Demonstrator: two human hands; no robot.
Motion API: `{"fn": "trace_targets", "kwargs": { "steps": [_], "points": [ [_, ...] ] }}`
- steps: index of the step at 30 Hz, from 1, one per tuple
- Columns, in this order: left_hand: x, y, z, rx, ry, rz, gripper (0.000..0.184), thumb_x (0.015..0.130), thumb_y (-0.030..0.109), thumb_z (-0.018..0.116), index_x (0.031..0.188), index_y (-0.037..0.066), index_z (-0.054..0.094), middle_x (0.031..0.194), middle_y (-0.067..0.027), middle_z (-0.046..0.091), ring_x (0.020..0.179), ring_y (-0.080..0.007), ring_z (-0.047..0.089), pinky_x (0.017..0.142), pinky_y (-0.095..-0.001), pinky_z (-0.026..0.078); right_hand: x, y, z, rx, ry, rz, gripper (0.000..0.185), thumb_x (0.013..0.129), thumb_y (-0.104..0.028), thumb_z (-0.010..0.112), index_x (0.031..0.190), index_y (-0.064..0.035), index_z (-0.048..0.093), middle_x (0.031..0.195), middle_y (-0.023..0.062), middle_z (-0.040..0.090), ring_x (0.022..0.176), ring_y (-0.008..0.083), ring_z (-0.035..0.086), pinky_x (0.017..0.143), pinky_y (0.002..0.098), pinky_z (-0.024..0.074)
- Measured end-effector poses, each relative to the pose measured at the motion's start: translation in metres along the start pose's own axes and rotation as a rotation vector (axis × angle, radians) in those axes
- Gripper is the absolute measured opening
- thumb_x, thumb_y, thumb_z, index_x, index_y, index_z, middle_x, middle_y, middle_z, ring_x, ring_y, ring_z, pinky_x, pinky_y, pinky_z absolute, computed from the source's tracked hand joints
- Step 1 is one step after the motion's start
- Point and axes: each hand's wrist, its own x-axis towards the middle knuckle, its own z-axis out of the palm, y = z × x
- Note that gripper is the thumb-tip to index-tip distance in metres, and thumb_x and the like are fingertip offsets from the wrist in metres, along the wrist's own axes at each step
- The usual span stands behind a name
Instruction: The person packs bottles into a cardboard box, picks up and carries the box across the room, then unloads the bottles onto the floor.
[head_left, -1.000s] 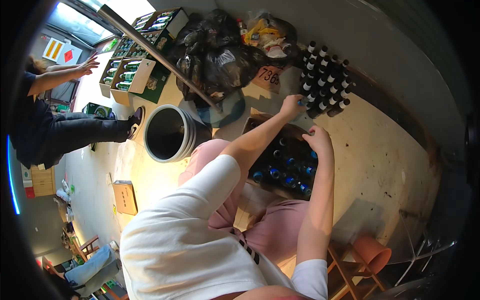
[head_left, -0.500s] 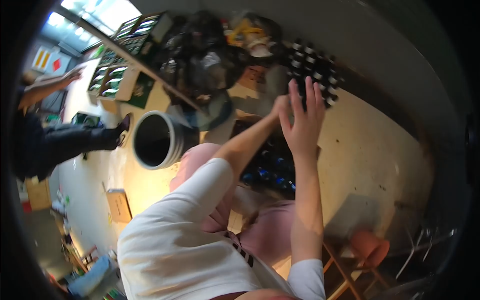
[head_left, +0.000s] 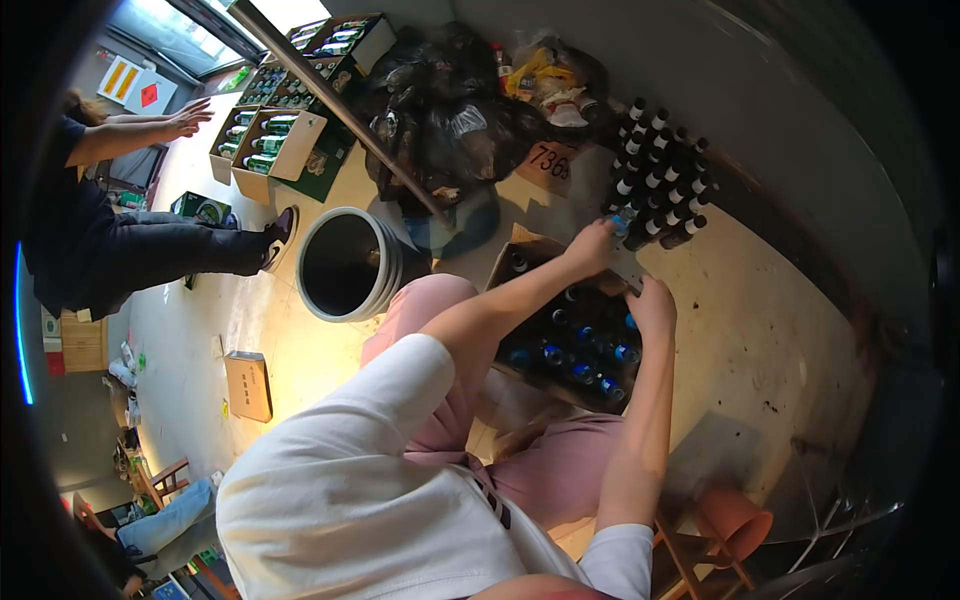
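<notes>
My left hand (head_left: pixel 593 248) is closed around a bottle with a blue end (head_left: pixel 622 222), above the far edge of an open cardboard box (head_left: pixel 515 240). Dark bottles with blue and pale ends stand in this box, among them one blue-ended bottle (head_left: pixel 553 354). At the box's right far corner is my right hand (head_left: pixel 653 303), its fingers curled together; what they pinch is too small to make out. Just beyond my left hand, several dark bottles with white-banded necks (head_left: pixel 655 180) stand grouped on the floor.
A grey bucket (head_left: pixel 385 265) stands left of my knees. Black garbage bags (head_left: pixel 465 140) lie against the wall, near open boxes of green bottles (head_left: pixel 290 150). Another person (head_left: pixel 90 220) stands at the left. A metal pole (head_left: pixel 340 110) slants across; an orange pot (head_left: pixel 735 522) is lower right.
Half a second ago my right hand was raised with fingers spread beside my left hand; it has come down to the box corner and closed. My left hand stays near the grouped bottles.
</notes>
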Motion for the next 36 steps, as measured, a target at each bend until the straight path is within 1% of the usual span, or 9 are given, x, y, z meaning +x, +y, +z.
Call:
{"fn": "trace_targets", "kwargs": {
  "steps": [3,6,9,14,17,23,29,32,36],
  "points": [
    [-0.045,0.045,-0.028,-0.029,-0.077,0.075,0.043,0.062,0.014,0.069,0.099,-0.001,0.052,0.096,-0.0218,0.054,0.092,-0.0377,0.053,0.081,-0.0425,0.045,0.000,0.012,0.013,-0.074,-0.167,0.114,0.036,0.071,-0.023,0.069,0.099,-0.0023,0.061,0.093,0.0202,0.062,0.089,0.0349,0.059,0.075,0.0420,0.0469],
    [-0.068,0.060,-0.032,-0.016,-0.235,0.048,0.052,0.067,0.012,0.070,0.113,0.000,0.050,0.106,-0.0187,0.053,0.104,-0.0356,0.048,0.092,-0.0403,0.040,0.002,0.028,0.030,-0.104,-0.199,0.103,0.037,0.067,-0.022,0.073,0.098,-0.0057,0.062,0.093,0.0166,0.064,0.088,0.0333,0.060,0.074,0.0418,0.0479],
    [-0.079,0.059,-0.029,-0.020,-0.150,0.154,0.043,0.063,0.011,0.070,0.102,0.001,0.053,0.099,-0.0172,0.054,0.099,-0.0349,0.049,0.087,-0.0414,0.042,-0.005,0.032,0.032,-0.251,-0.172,0.199,0.034,0.065,-0.019,0.074,0.096,-0.0088,0.063,0.094,0.0133,0.065,0.087,0.0313,0.061,0.075,0.0404,0.0488],
    [-0.076,0.054,-0.028,-0.028,-0.147,0.096,0.043,0.065,0.014,0.071,0.099,-0.002,0.052,0.100,-0.0195,0.054,0.098,-0.0369,0.050,0.087,-0.0413,0.041,-0.013,0.047,0.054,-0.230,-0.014,0.180,0.032,0.065,-0.015,0.072,0.096,-0.0126,0.062,0.091,0.0121,0.065,0.086,0.0308,0.062,0.074,0.0406,0.0493],
    [-0.078,0.051,-0.026,-0.047,-0.158,0.064,0.047,0.065,0.012,0.071,0.107,0.000,0.053,0.102,-0.0193,0.055,0.099,-0.0364,0.050,0.089,-0.0410,0.041,-0.011,0.058,0.070,-0.232,0.138,0.118,0.025,0.066,-0.015,0.069,0.090,-0.0116,0.061,0.085,0.0127,0.065,0.083,0.0312,0.062,0.073,0.0410,0.0492],
    [-0.077,0.066,-0.023,-0.054,-0.184,0.031,0.047,0.067,0.011,0.071,0.109,0.000,0.054,0.102,-0.0173,0.055,0.098,-0.0332,0.052,0.087,-0.0392,0.043,-0.017,0.027,0.036,-0.217,0.073,0.137,0.023,0.068,-0.015,0.067,0.088,-0.0055,0.062,0.082,0.0153,0.064,0.083,0.0322,0.062,0.073,0.0404,0.0490],
    [-0.069,0.084,-0.029,-0.074,-0.196,0.041,0.044,0.066,0.008,0.072,0.105,-0.001,0.053,0.097,-0.0154,0.055,0.093,-0.0303,0.054,0.083,-0.0371,0.045,-0.043,-0.019,-0.056,0.057,0.285,0.133,0.023,0.069,-0.016,0.068,0.086,-0.0024,0.060,0.080,0.0169,0.064,0.079,0.0331,0.062,0.069,0.0386,0.0489],
    [-0.064,0.096,-0.042,-0.237,-0.076,0.101,0.048,0.066,0.007,0.074,0.107,-0.001,0.052,0.093,-0.0142,0.054,0.080,-0.0265,0.057,0.074,-0.0336,0.048,-0.045,-0.038,-0.092,0.224,0.358,0.173,0.026,0.068,-0.018,0.070,0.083,-0.0012,0.057,0.067,0.0136,0.060,0.063,0.0286,0.060,0.058,0.0348,0.0465],
    [-0.059,0.099,-0.055,-0.193,-0.105,0.062,0.053,0.065,0.007,0.074,0.111,-0.001,0.050,0.097,-0.0147,0.053,0.082,-0.0263,0.058,0.076,-0.0328,0.048,-0.042,-0.049,-0.100,0.466,0.576,0.010,0.027,0.068,-0.016,0.071,0.080,0.0000,0.053,0.055,0.0070,0.047,0.050,0.0188,0.045,0.050,0.0308,0.0395]
  ]
}}
